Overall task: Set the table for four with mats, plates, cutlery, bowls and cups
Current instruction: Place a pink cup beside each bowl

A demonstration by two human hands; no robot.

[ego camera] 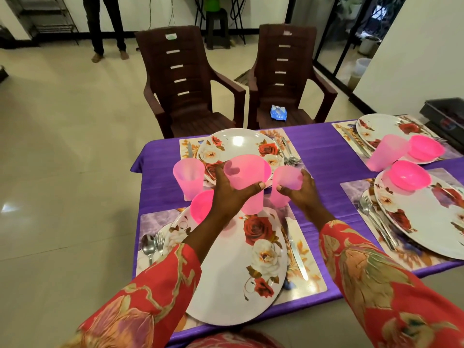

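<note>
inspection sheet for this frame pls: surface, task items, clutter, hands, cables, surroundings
Surface: purple tablecloth, four mats laid.
Job's things: four floral plates with cutlery; pink bowls; pink cup standing far left.
Clutter: blue packet on right chair seat; dark tray at table's far right.
Grippers: left hand holds a stacked cup; right hand grips another cup.
Cables: thin cords hang on the back wall.
Surroundings: two brown chairs, a bystander's legs.

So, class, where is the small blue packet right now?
The small blue packet lies on the seat of the right-hand brown plastic chair, just beyond the purple-clothed table's far edge.
</note>
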